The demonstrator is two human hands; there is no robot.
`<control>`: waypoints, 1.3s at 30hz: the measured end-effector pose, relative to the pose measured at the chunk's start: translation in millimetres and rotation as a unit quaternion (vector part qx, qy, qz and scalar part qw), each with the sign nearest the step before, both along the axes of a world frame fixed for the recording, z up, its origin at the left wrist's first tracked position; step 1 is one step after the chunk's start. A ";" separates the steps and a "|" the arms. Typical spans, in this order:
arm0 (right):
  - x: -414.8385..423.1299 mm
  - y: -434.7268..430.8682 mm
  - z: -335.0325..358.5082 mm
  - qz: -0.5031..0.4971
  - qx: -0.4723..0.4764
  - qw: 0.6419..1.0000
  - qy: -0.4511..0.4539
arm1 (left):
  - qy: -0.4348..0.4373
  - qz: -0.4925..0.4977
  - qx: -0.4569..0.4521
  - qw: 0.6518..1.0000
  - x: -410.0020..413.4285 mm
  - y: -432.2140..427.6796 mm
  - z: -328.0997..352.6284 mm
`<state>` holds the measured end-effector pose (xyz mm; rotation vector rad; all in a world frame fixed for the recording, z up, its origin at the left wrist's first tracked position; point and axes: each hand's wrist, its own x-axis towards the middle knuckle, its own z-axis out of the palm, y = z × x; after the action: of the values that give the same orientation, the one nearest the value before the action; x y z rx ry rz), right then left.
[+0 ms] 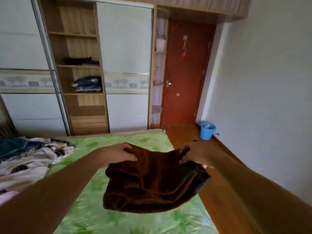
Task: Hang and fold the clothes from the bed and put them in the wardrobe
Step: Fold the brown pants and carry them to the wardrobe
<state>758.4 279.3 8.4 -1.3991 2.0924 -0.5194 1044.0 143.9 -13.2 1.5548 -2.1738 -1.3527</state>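
A folded brown garment (152,179) hangs above the green bed (94,213), held up between both hands. My left hand (118,153) grips its far left edge, fingers curled over the cloth. On the right, my right hand (192,155) grips the other edge, where a dark lining shows. A heap of unfolded clothes (28,159), white and dark blue, lies at the bed's left. Straight ahead stands the wardrobe (81,68) with its middle section open; folded dark clothes (81,60) sit on one shelf and a blue bundle (87,84) on the shelf below.
White sliding wardrobe doors (125,48) flank the open shelves. A red-brown room door (184,73) is shut at the back right. A blue bucket (207,130) stands on the wooden floor by the right wall. Floor runs between bed and wall.
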 end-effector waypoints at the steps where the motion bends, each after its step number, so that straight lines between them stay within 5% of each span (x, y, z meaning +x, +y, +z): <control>1: -0.3 12.1 21.5 -0.015 -0.003 1.000 -0.004 | -0.001 -0.018 -0.021 1.000 -5.2 4.5 20.3; 6: -2.9 87.7 106.0 -0.091 -0.032 0.995 0.013 | 0.003 -0.094 -0.110 0.989 -32.6 43.6 95.3; 16: -31.6 278.2 191.8 -0.246 -0.048 0.968 -0.014 | 0.015 -0.256 -0.151 0.955 -127.6 168.3 193.7; 39: -228.6 598.3 192.6 -0.443 -0.063 0.894 -0.027 | 0.039 -0.445 -0.157 0.881 -451.0 434.9 187.5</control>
<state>529.8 877.5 201.0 -0.3819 2.6070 -1.0366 593.0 578.8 174.3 0.3344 -2.9900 -1.0748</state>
